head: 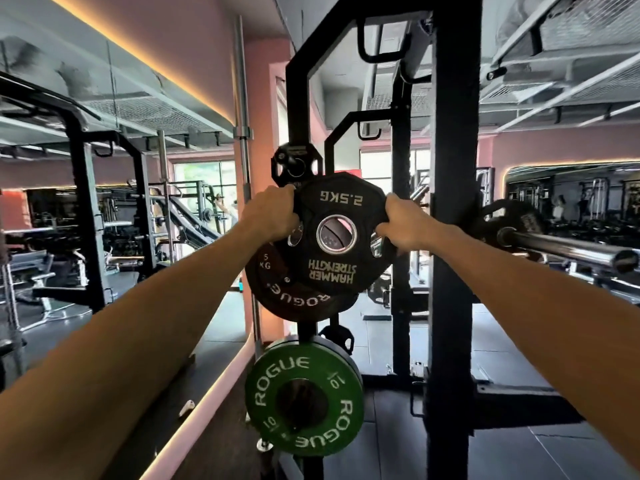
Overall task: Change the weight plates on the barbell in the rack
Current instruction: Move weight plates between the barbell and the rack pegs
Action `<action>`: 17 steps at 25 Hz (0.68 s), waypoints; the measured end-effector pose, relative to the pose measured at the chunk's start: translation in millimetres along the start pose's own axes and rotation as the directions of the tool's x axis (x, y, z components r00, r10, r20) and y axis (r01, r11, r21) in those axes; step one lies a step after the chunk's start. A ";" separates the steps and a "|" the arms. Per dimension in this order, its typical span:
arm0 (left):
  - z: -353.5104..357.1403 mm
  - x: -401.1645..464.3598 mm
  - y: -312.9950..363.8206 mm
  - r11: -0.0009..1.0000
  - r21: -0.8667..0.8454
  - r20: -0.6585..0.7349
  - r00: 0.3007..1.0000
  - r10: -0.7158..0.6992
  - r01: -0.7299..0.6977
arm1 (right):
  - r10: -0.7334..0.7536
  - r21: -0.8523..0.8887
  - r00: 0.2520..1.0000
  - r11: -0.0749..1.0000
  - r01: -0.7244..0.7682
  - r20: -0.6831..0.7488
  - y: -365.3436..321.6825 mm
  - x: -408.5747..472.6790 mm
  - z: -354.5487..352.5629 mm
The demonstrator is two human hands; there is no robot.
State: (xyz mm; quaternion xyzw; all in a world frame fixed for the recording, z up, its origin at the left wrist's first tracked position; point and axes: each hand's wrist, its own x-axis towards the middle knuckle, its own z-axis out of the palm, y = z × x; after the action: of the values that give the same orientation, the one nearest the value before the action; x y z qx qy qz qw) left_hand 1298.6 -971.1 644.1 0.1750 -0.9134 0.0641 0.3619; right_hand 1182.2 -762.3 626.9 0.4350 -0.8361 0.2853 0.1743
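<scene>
A black 2.5 kg Hammer Strength plate (337, 268) is held upside down in front of the rack's storage pegs. My left hand (272, 216) grips its left grip slot and my right hand (403, 223) grips its right one. Its centre hole sits over the end of a storage peg. Right behind it hangs a black 5 kg Rogue plate (277, 289). The chrome barbell sleeve (568, 249) juts out at the right, with a dark plate (519, 216) on it further in.
A green 10 kg Rogue plate (304, 400) hangs on the lower peg. A small black plate (292, 161) sits on the upper peg. The black rack upright (450, 202) stands right of the plates. A mirror wall (121, 168) is at left, rubber floor (519, 448) below.
</scene>
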 end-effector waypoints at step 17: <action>30.7 112.9 -158.8 0.997 -0.048 -0.117 0.992 0.051 -0.057 | -0.019 -0.033 0.996 0.999 0.017 -0.083 -70.2 161.6 74.8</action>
State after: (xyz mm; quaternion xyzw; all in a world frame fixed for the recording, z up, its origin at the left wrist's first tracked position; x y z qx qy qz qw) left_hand 1260.8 -1157.2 697.3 0.1370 -0.8966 0.0607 0.4168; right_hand 1146.4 -943.0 678.9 0.4274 -0.8286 0.2881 0.2184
